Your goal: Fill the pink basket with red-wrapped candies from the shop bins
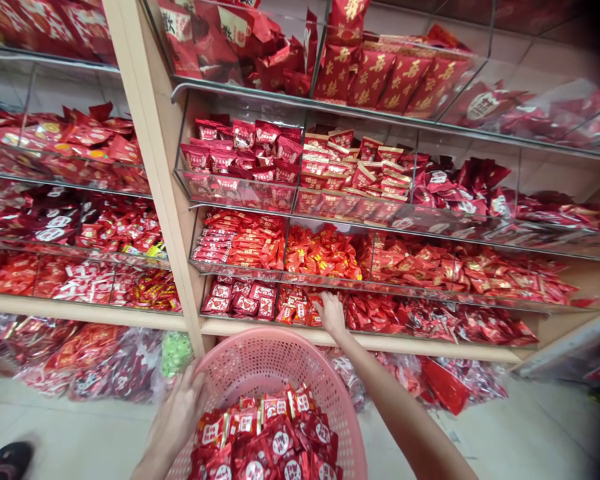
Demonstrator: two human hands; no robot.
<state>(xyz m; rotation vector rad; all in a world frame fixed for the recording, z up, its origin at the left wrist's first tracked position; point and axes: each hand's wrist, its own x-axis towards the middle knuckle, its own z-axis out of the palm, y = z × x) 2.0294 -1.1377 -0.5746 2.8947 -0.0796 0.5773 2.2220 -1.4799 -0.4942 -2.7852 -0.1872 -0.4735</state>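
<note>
A pink perforated plastic basket (343,387) stands low in front of me, holding many small red and dark red wrapped packets (280,440). My left hand (180,403) is at the basket's left rim, its fingers bent over the edge. Beyond the basket, my right hand (332,313) reaches into the lowest shelf of the rack, over small red packets (297,305). Its thumb and fingers look spread at those packets, and no packet shows in its grasp. The fingertips are small and partly hidden.
Wooden shelving (165,167) with clear dividers and lips carries red packets on several levels. A second rack section (55,227) is on the left. Bulk plastic bags (105,360) lie under the bottom shelf, and a dark shoe (7,461) is at the lower left.
</note>
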